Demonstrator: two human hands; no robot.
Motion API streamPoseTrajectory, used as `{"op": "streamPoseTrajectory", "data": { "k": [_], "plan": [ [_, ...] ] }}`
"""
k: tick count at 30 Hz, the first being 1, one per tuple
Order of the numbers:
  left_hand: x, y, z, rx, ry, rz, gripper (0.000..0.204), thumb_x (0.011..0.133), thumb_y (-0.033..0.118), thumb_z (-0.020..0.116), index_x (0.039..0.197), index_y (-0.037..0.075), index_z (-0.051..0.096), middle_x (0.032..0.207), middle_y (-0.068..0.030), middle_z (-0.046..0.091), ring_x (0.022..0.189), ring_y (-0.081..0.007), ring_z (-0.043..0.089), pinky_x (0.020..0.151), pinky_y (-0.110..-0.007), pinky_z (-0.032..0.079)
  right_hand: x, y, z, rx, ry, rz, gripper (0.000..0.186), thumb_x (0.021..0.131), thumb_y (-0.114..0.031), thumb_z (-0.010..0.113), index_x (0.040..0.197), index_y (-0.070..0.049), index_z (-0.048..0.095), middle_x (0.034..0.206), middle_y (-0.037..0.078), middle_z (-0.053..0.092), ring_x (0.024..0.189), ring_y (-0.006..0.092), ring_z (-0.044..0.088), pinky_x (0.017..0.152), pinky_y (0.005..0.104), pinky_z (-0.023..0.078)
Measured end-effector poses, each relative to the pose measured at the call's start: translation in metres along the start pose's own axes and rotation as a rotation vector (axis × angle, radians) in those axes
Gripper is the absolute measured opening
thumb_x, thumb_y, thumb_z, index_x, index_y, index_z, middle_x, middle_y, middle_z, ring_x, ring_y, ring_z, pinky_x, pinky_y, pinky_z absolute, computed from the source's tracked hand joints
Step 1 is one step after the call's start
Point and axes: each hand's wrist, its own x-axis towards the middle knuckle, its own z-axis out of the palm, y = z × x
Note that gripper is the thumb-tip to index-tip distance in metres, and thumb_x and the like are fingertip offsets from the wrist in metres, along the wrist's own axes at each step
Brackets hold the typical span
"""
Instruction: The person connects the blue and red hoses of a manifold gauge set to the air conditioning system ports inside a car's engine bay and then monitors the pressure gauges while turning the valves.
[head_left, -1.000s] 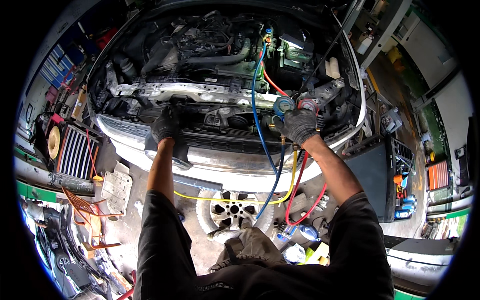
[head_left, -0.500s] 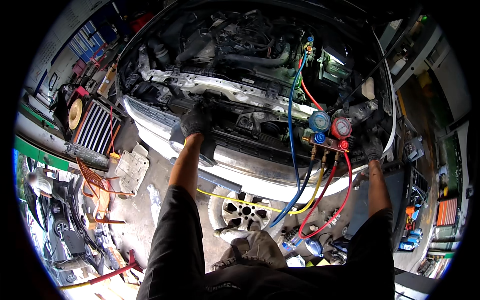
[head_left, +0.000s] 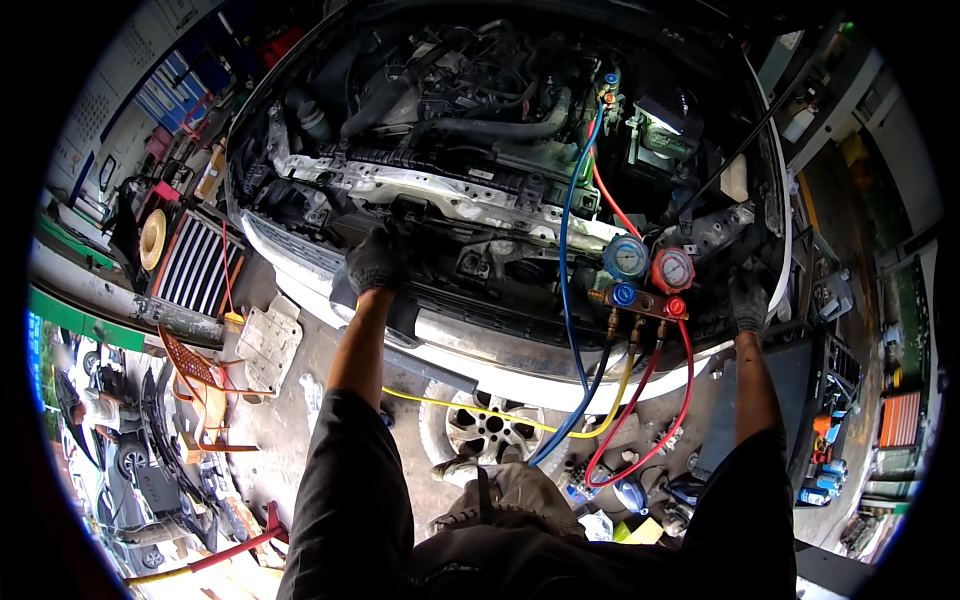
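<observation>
Garage floor (head_left: 300,390), perhaps concrete, under car (head_left: 480,350)

Bright daylight, shadowed engine bay, fisheye-bent edges

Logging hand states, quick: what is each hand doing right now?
Left hand: gloved, resting on the car's front panel; grip cannot be told.
Right hand: gloved, on the front edge right of the manifold gauge set; grip cannot be told.

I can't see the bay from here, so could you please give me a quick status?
Left hand gloved, resting on car's front panel. Right hand on front edge, empty. Gauge set hangs between; hoses trail down.
</observation>
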Motion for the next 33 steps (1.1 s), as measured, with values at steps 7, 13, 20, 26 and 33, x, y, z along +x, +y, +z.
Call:
{"op": "streamPoseTrajectory", "data": {
  "k": [7, 13, 20, 26, 33],
  "plan": [
    [0.003, -0.003, 0.005, -0.06, -0.022, -0.078, 0.037, 0.078, 0.046, 0.054, 0.081, 0.01, 0.061, 0.081, -0.0185, 0.064, 0.08, -0.0394, 0.061, 0.069, -0.049, 0.047, 0.0, 0.002, 0.003, 0.018, 0.016, -0.036, 0.03, 0.08, -0.035, 0.059, 0.093, -0.01, 0.068, 0.092, 0.014, 0.065, 0.088, 0.033, 0.062, 0.08, 0.04, 0.049],
    [0.002, -0.003, 0.004, -0.016, -0.041, -0.054, 0.035, 0.079, 0.045, 0.053, 0.083, 0.011, 0.061, 0.082, -0.0181, 0.064, 0.081, -0.0394, 0.061, 0.068, -0.049, 0.047, -0.002, 0.0, 0.003, -0.001, 0.022, -0.05, 0.033, 0.08, -0.04, 0.057, 0.092, -0.011, 0.069, 0.091, 0.015, 0.065, 0.087, 0.034, 0.061, 0.08, 0.0423, 0.048],
    [0.001, 0.003, -0.001, -0.006, -0.038, -0.047, 0.034, 0.079, 0.044, 0.052, 0.083, 0.012, 0.061, 0.083, -0.0167, 0.064, 0.081, -0.0406, 0.06, 0.069, -0.049, 0.047, -0.002, -0.006, -0.001, -0.121, -0.052, -0.007, 0.033, 0.081, -0.039, 0.055, 0.094, -0.012, 0.069, 0.093, 0.013, 0.065, 0.089, 0.0328, 0.061, 0.082, 0.042, 0.048],
    [0.002, 0.003, -0.002, -0.009, -0.043, -0.031, 0.035, 0.079, 0.045, 0.051, 0.083, 0.011, 0.061, 0.083, -0.0177, 0.064, 0.082, -0.0407, 0.06, 0.07, -0.049, 0.047, -0.001, 0.001, 0.003, -0.062, -0.016, -0.042, 0.032, 0.081, -0.039, 0.055, 0.094, -0.013, 0.069, 0.093, 0.012, 0.066, 0.088, 0.0326, 0.061, 0.083, 0.0412, 0.048],
    [0.004, 0.004, -0.002, 0.017, -0.07, -0.069, 0.036, 0.079, 0.046, 0.051, 0.085, 0.011, 0.061, 0.083, -0.0182, 0.064, 0.083, -0.041, 0.06, 0.071, -0.05, 0.047, 0.0, 0.005, 0.007, -0.107, -0.03, -0.019, 0.033, 0.08, -0.041, 0.055, 0.094, -0.014, 0.069, 0.093, 0.012, 0.066, 0.088, 0.0328, 0.061, 0.084, 0.0423, 0.047]
  ]
}}
